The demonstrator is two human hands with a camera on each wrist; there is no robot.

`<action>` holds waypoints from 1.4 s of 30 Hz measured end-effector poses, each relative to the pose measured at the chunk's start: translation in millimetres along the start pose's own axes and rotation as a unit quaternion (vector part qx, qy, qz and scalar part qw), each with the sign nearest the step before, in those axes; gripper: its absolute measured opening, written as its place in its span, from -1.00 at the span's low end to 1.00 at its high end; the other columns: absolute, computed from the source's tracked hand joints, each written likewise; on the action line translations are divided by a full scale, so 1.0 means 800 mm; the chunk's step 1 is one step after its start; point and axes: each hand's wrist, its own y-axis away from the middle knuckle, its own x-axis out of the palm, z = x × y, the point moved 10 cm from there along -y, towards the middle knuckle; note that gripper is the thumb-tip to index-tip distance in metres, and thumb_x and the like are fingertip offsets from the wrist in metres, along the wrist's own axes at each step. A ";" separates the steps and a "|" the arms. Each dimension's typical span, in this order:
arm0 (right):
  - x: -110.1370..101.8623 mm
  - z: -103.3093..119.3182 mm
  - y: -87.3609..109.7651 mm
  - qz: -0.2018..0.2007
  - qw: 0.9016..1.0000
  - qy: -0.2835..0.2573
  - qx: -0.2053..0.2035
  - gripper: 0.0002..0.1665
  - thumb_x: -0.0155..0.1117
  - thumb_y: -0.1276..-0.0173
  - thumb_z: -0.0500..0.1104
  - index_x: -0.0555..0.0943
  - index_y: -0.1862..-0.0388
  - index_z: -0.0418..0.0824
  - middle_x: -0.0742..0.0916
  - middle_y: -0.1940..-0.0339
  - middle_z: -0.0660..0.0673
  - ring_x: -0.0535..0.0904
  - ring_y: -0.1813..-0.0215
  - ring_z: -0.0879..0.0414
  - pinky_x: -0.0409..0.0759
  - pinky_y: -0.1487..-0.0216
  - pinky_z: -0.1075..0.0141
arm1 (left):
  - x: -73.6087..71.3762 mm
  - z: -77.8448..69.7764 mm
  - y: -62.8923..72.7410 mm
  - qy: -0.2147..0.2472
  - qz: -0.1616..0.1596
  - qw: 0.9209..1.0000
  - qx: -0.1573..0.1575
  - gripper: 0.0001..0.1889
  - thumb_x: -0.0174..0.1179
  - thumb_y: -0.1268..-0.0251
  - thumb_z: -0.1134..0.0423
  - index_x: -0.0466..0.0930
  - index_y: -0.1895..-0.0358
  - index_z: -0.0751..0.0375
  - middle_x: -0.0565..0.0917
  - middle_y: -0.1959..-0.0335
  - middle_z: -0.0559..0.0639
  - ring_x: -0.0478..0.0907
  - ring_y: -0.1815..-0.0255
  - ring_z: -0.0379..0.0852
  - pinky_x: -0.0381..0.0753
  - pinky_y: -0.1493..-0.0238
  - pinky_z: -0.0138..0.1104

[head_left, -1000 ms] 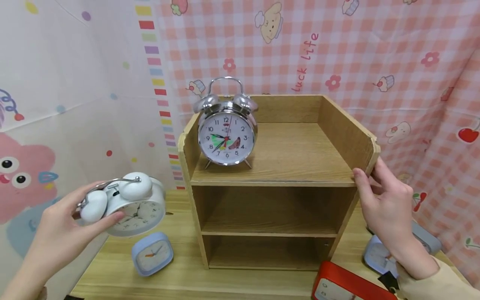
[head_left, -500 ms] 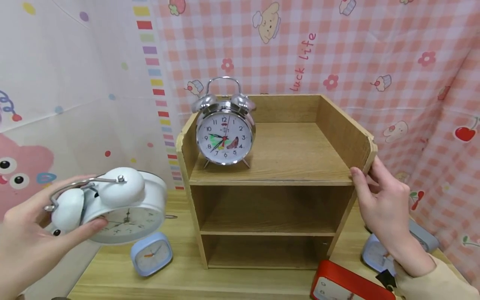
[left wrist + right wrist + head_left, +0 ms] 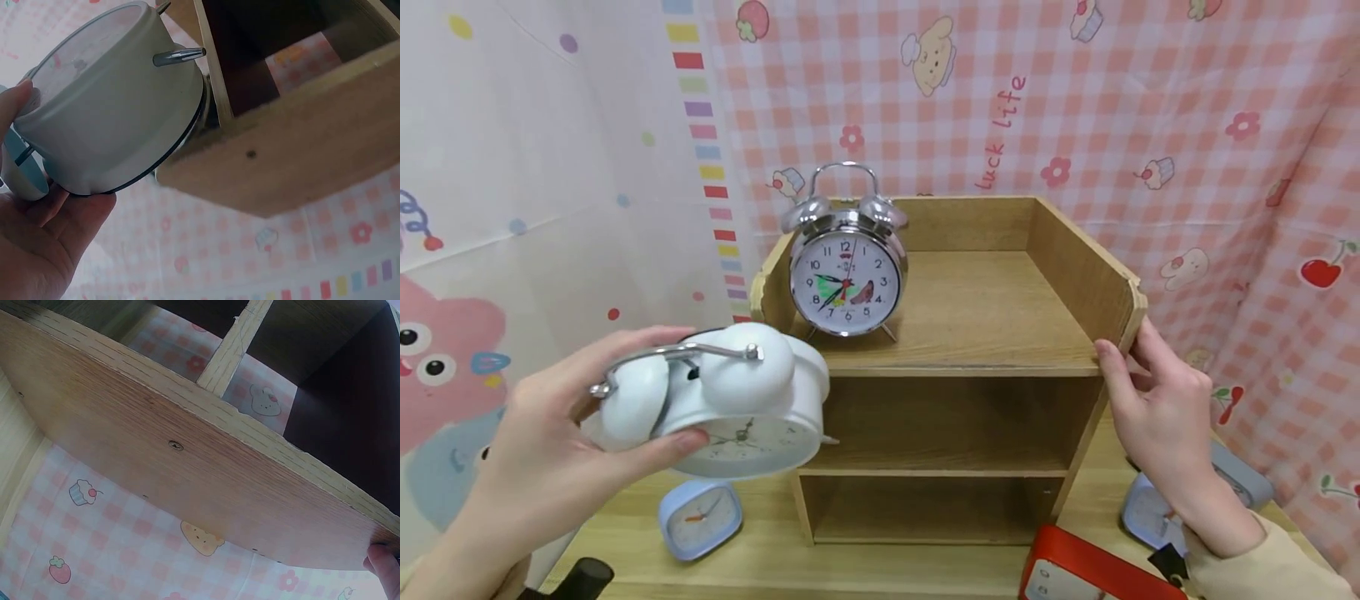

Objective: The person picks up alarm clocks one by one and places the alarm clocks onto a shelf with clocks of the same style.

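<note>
My left hand (image 3: 561, 433) grips a white twin-bell alarm clock (image 3: 737, 375) by its bell end, thumb across the face. The clock is tipped, bells toward me and to the left, overlapping the shelf's left side in the head view. Close up in the left wrist view, the clock's metal feet (image 3: 179, 57) point toward the wooden shelf (image 3: 300, 144). On the top tier of the shelf (image 3: 985, 308), at the left, stands a silver twin-bell clock (image 3: 847, 283). My right hand (image 3: 1172, 417) pinches the shelf's right side panel, thumb at the front edge.
A small blue clock (image 3: 700, 518) stands on the table (image 3: 760, 575) left of the shelf. At the right front lies a red clock (image 3: 1090, 562). Another blue clock (image 3: 1150, 512) and a grey object (image 3: 1243, 475) sit beyond my right forearm. Patterned curtains hang behind.
My left hand has brought the white clock nearer, then rightward to the shelf's left edge. The right hand keeps its hold on the side panel.
</note>
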 end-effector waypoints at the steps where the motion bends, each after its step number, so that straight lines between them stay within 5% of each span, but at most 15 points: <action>1: 0.000 0.000 0.000 0.001 1.000 0.000 0.000 -0.61 0.35 -0.43 -0.39 0.69 -0.22 -0.35 0.80 0.13 0.22 0.55 0.09 0.82 0.50 0.07 0.85 | 0.007 -0.007 -0.006 0.004 0.007 1.000 0.005 -0.09 0.67 0.39 0.65 0.63 -0.29 0.26 0.78 -0.11 -0.05 0.70 0.03 -0.31 0.71 0.13 -0.62; 6: 0.000 0.002 -0.001 0.006 1.000 0.002 -0.002 -0.58 0.34 -0.43 -0.40 0.67 -0.25 -0.37 0.82 0.12 -0.44 0.53 0.07 0.84 0.48 0.06 0.85 | 0.044 -0.038 -0.034 0.003 0.029 0.999 0.037 -0.11 0.73 0.33 0.49 0.66 -0.29 0.07 0.78 -0.10 -0.10 0.67 -0.02 -0.36 0.66 0.06 -0.63; 16: -0.001 -0.002 0.002 0.007 1.000 0.004 0.003 -0.57 0.33 -0.44 -0.41 0.67 -0.27 -0.35 0.81 0.12 -0.44 0.54 0.08 0.84 0.48 0.08 0.86 | 0.105 -0.071 -0.086 0.027 0.049 0.996 0.075 -0.27 0.71 0.12 0.28 0.66 -0.27 0.13 0.80 -0.11 -0.06 0.67 0.05 -0.25 0.64 0.15 -0.53; 27: -0.002 -0.003 0.002 0.009 1.000 0.003 0.004 -0.59 0.33 -0.49 -0.31 0.66 -0.29 -0.33 0.82 0.06 -0.44 0.56 0.04 0.81 0.48 0.08 0.86 | 0.145 -0.106 -0.130 0.057 0.062 0.990 0.115 -0.32 0.68 0.01 0.20 0.66 -0.24 0.24 0.79 -0.15 0.06 0.71 -0.08 -0.11 0.69 0.00 -0.31; 42: 0.002 0.003 0.001 0.015 1.000 0.007 -0.009 -0.60 0.33 -0.47 -0.37 0.66 -0.25 -0.38 0.82 0.16 -0.40 0.51 0.02 0.86 0.48 0.09 0.86 | 0.203 -0.120 -0.178 0.037 0.117 0.988 0.098 -0.32 0.61 -0.13 0.05 0.61 -0.31 0.22 0.76 -0.20 0.04 0.69 -0.06 -0.15 0.69 -0.08 -0.35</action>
